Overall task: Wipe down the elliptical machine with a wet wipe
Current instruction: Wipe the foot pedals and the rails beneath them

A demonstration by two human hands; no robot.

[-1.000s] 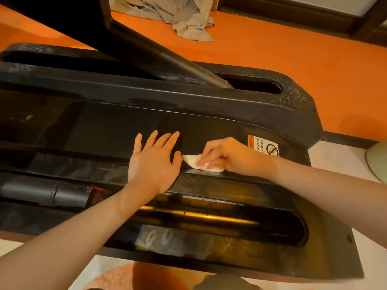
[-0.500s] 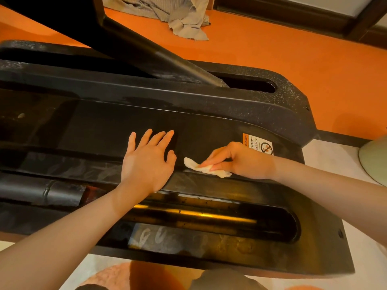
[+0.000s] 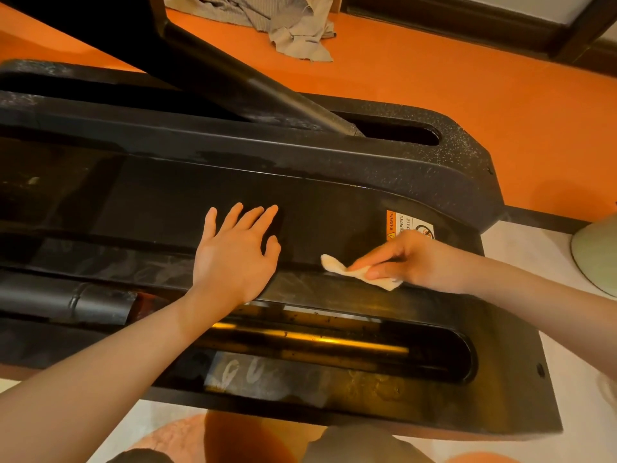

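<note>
Item: elliptical machine (image 3: pixel 334 202), black base housing, seen from above, filling most of the view from 9 to 3 o'clock. Slotted rail channel with a yellow-lit bar runs along its near side toward 5 o'clock; a slanted black arm enters a slot at 1 o'clock.

Item: wet wipe (image 3: pixel 359 273), white, crumpled, lying on the ridge between the flat top panel and the near channel, at 3 o'clock of centre. One corner sticks out free toward the left hand.

Item: right hand (image 3: pixel 414 260), fingers curled down over the wipe, pinching and pressing it against the housing. It partly covers the lower edge of a warning sticker (image 3: pixel 405 223).

Item: left hand (image 3: pixel 235 252), flat, fingers straight and spread, palm resting on the top panel at centre, holding nothing; well apart from the wipe.

Item: grey cloth (image 3: pixel 293 25), on the orange floor (image 3: pixel 467 78) at 12 o'clock.

Step in hand, as judged: wiping the ridge at the rounded end of the housing. Dull smears show on the near ledge and below the channel, so much seems left to do.

Next move calls for: steady downward pressure, strokes carried along the ridge, the bracing palm lifted clear of the wipe's path, and care around the sticker edge.
</note>
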